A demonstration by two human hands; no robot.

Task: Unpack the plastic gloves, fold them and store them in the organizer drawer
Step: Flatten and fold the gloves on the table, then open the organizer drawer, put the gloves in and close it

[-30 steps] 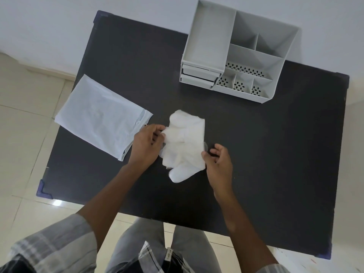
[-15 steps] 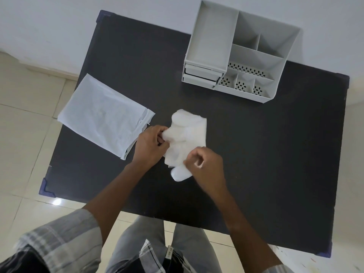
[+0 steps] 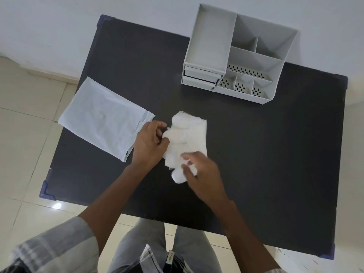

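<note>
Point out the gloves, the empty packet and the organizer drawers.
gloves [image 3: 187, 138], head view, middle of the white bundle.
empty packet [image 3: 102, 119], head view, centre of the flat bag.
organizer drawers [image 3: 200, 78], head view, drawer fronts.

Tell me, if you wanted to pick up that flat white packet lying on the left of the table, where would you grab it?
Probably the packet at its open, slightly ragged short end beside the left hand. It lies flat on the table, so a pinch from above finds little. That end's layers look parted, so a thumb could slip in from the right. Its far-left corner also overhangs the table edge, offering another pinch.
</note>
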